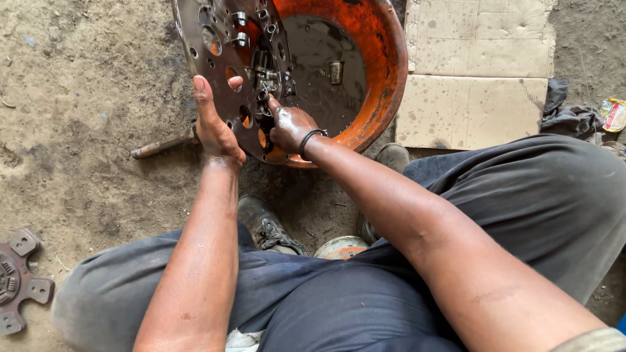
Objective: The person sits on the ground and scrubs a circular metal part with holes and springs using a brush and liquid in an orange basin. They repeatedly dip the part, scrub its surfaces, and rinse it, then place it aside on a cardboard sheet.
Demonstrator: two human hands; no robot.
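The left hand (214,124) grips the heavy, stiff, oily plate (225,58) by its rim, thumb through a hole, while the right hand (289,127) pinches its central levers (264,81).

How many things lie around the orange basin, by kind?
Round perforated metal plate, propped in the orange basin, held by left hand and right hand: 1
Clutch disc: 1
Cardboard sheets: 2
Metal rod: 1
Dark rag: 1
Total: 6
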